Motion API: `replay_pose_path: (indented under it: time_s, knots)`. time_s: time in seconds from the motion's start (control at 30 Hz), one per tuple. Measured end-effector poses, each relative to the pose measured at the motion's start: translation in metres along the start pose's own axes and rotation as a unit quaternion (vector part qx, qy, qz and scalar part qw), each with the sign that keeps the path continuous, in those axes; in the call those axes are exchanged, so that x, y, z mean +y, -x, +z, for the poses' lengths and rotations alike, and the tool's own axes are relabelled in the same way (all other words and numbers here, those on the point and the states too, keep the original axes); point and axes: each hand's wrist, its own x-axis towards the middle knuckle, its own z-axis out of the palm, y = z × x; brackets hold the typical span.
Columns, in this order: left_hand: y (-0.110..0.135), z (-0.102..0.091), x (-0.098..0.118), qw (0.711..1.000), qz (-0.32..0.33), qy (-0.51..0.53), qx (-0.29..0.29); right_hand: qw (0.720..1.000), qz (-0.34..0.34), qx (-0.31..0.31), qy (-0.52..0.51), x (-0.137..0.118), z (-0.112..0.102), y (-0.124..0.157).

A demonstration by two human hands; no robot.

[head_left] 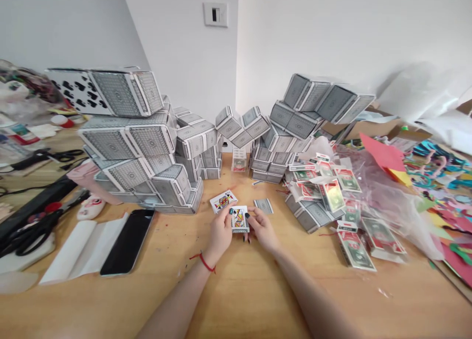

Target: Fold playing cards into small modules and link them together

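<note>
Bare forearms (pixel 173 295) lie right of the black phone (pixel 127 242); there, left hand (pixel 220 227) and right hand (pixel 263 230) have fingers pinched on a face card (pixel 240 219), perhaps folded along its near edge; light, even thumb pressure should keep that edge straight

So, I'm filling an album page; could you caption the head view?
Left hand and right hand hold a face-up picture card before card-backed blocks stacked on a wooden table.

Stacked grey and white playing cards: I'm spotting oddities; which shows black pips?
The white card with black spades, topmost at far left; its neighbours show grey patterned backs.
</note>
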Motion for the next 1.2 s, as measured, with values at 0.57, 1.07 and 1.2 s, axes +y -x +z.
replay_pose_path:
  time_s: [0.57, 1.07, 1.2]
  knots:
    - [0.009, 0.009, 0.017, 0.986, -0.059, 0.158, 0.000, 0.999, 0.005, 0.010, -0.042, -0.001, 0.010, 0.005]
    - [0.013, 0.007, 0.029, 0.951, -0.112, 0.287, -0.006, 0.998, 0.024, -0.025, -0.056, -0.002, 0.013, 0.010]
    - [0.013, 0.002, 0.022, 0.980, -0.077, 0.181, 0.018, 0.997, 0.022, -0.014, -0.076, -0.005, 0.008, 0.010]
